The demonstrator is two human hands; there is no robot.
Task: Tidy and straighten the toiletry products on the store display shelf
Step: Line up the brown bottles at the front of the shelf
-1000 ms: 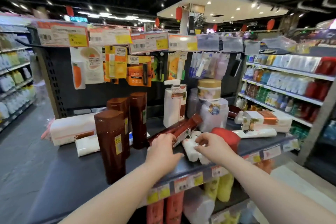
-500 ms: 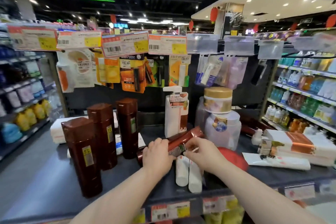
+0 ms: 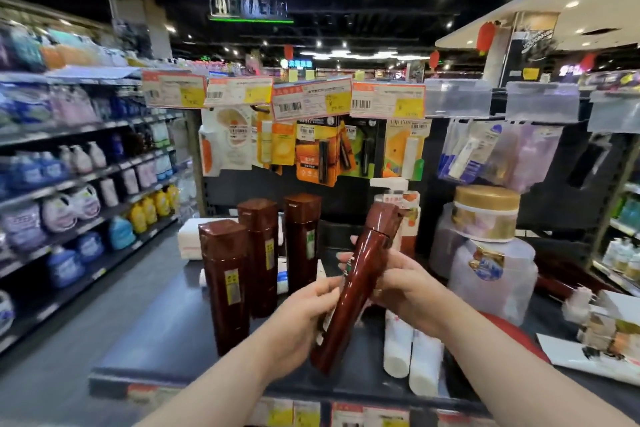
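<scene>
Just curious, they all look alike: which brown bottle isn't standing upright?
The tilted bottle, gripped by the left hand and right hand; the three upright bottles stand on the shelf.

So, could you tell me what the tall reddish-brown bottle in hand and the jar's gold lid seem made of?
Tall reddish-brown bottle: probably glossy hard plastic, given the sharp light streaks along it. Round jar's gold lid: a satin metallic finish, plastic or metal; its soft sheen cannot settle which.
</scene>
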